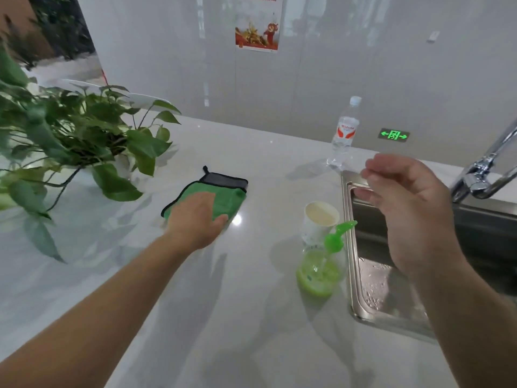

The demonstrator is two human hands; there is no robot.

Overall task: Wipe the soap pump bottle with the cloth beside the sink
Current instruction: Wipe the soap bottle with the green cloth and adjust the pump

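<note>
A clear soap pump bottle (pixel 319 271) with green liquid and a green pump head stands upright on the white counter, just left of the sink. A folded green cloth (pixel 223 197) with a black edge lies flat on the counter further left. My left hand (pixel 195 219) rests palm down on the near part of the cloth, fingers spread over it. Above the sink's left edge hovers my right hand (pixel 405 208), up and to the right of the bottle, its fingers loosely curled and apart, holding nothing.
A white paper cup (pixel 320 222) stands right behind the soap bottle. A steel sink (pixel 352 289) and chrome faucet (pixel 486 169) fill the right side. A water bottle (pixel 344 133) stands by the back wall. A leafy potted plant (pixel 70 135) spreads over the counter's left.
</note>
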